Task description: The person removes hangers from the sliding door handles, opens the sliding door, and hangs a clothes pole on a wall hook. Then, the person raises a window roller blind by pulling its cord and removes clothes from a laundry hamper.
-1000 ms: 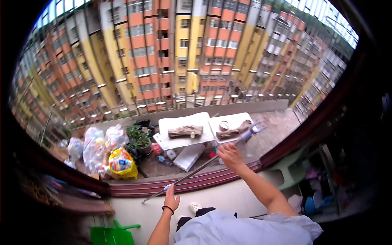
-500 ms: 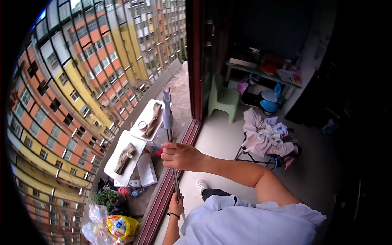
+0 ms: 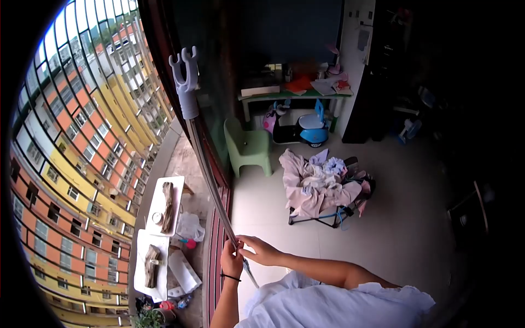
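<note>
A metal clothes pole point(image 3: 209, 177) with a pale grey forked plastic head point(image 3: 187, 87) leans up to the left in front of me. My left hand point(image 3: 232, 261), with a black band on its wrist, is wrapped round the lower part of the pole. Right beside it, my right hand point(image 3: 263, 252) has its fingertips and thumb at the pole, just at the left hand's knuckles. The pole's lower end runs down past the hands toward my pale shirt point(image 3: 333, 303). The fork's prongs carry nothing.
A sliding-door track point(image 3: 217, 240) divides room from balcony. Outside are white boards point(image 3: 143, 240) with driftwood pieces point(image 3: 167, 205) and barred railings. Inside stand a green chair point(image 3: 249, 150), a blue toy scooter point(image 3: 313, 131) and a folding stool heaped with clothes point(image 3: 320, 183).
My view has turned right toward the room. The pole's fork has risen and now stands by the door frame. My right hand has slid down the pole to the left hand.
</note>
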